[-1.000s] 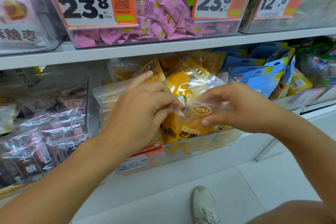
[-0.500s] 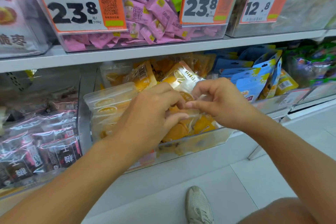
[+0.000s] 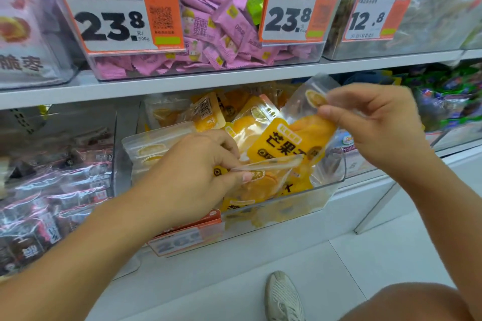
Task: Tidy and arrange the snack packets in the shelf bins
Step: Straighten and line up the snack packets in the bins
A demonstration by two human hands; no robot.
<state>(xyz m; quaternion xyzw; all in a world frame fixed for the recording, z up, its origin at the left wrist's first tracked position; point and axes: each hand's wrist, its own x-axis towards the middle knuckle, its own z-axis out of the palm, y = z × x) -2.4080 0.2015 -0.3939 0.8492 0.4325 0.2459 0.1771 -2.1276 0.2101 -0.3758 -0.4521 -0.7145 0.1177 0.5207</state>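
Head view: my right hand (image 3: pixel 375 128) is pinching the clear top of a yellow mango packet (image 3: pixel 289 141), lifting it at 1 o'clock above the clear bin (image 3: pixel 331 177). My left hand (image 3: pixel 198 174) is gripping another packet (image 3: pixel 263 177) at the bin's front, at 7 o'clock from the lifted one.

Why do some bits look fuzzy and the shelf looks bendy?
In the head view, the right hand is smeared by motion blur, the dark packets at the left show white glare streaks, the far-right bins are soft, and the wide lens bows the shelf edge; the price tag reads sharply.
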